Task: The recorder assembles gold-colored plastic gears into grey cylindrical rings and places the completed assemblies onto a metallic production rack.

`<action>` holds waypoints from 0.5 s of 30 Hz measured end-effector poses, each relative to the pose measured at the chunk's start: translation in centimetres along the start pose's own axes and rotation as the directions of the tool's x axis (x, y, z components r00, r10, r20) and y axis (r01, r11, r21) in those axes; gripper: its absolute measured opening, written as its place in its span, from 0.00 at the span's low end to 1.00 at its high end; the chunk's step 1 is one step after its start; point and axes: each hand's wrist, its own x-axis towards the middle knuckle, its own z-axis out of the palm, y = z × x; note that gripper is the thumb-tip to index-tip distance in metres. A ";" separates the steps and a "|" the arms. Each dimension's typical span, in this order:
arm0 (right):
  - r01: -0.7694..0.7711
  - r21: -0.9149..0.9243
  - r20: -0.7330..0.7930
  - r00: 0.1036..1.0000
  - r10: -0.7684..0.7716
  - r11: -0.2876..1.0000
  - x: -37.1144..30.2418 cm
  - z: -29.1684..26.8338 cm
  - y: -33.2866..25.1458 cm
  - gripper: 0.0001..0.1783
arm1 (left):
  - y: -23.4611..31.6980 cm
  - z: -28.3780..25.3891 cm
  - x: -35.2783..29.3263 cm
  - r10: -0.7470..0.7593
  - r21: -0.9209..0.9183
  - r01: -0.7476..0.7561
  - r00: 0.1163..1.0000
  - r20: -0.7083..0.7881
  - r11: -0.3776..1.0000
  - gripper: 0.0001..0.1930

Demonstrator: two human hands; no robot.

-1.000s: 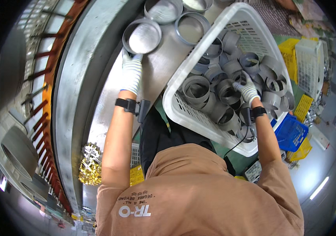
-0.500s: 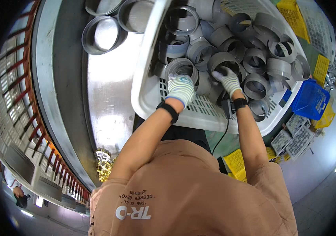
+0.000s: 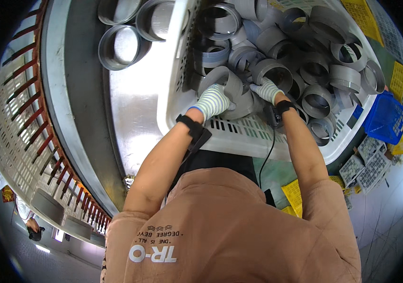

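Note:
Grey pipe rings, short and wide, fill a white plastic basket [image 3: 239,141] in front of me. My left hand [image 3: 213,101], in a striped glove, is closed on a tilted grey ring [image 3: 225,79] at the basket's near left part, its thumb low on the ring's side. My right hand [image 3: 267,90], gloved alike, is a little to the right, its fingers curled at the near rim of another grey ring [image 3: 273,70]. Part of its grip is hidden among the rings. Black straps circle both wrists, and a small dark box with a cable hangs by the right one.
Several grey rings stand on the metal table, among them a ring [image 3: 120,47] left of the basket. A brown-red rack [image 3: 36,80] runs along the far left. A blue crate [image 3: 385,118] and a yellow crate [image 3: 296,195] lie right of the basket. Another person is at lower left.
My left hand has turned and tilted its ring up. The right hand has drawn back slightly from inside its ring toward the near rim. The basket appears shifted slightly right in view.

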 end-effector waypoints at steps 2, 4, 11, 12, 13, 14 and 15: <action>0.271 0.156 -0.076 0.962 -0.262 0.950 1.0 -0.2 5.3 0.35 | 1.6 -1.2 -2.7 0.158 -0.375 -0.134 0.987 0.035 0.917 0.29; 0.229 -0.036 -0.133 0.964 -0.232 0.973 0.3 -2.3 4.5 0.30 | 1.4 -3.1 -6.3 0.235 -0.558 -0.187 0.972 0.016 0.808 0.28; 0.381 0.468 -0.491 0.862 -0.124 0.797 -10.6 -11.5 -5.6 0.26 | 0.7 -7.3 -17.6 0.312 -0.706 -0.471 0.881 -0.355 0.529 0.20; 0.292 0.298 -0.556 0.827 -0.083 0.909 -12.8 -13.1 -7.9 0.25 | 0.1 -7.5 -19.3 0.268 -0.773 -0.462 0.886 -0.379 0.435 0.20; 0.305 0.271 -0.572 0.814 -0.103 0.913 -14.2 -14.2 -10.0 0.25 | -0.5 -7.9 -20.3 0.240 -0.824 -0.460 0.886 -0.398 0.332 0.21; 0.394 0.306 -0.555 0.813 -0.173 0.867 -15.4 -14.9 -12.0 0.24 | -1.2 -8.1 -21.4 0.195 -0.876 -0.440 0.893 -0.405 0.197 0.21; 0.477 0.349 -0.537 0.807 -0.245 0.807 -16.3 -15.0 -14.2 0.23 | -2.4 -8.5 -22.7 0.149 -0.908 -0.413 0.904 -0.401 0.064 0.22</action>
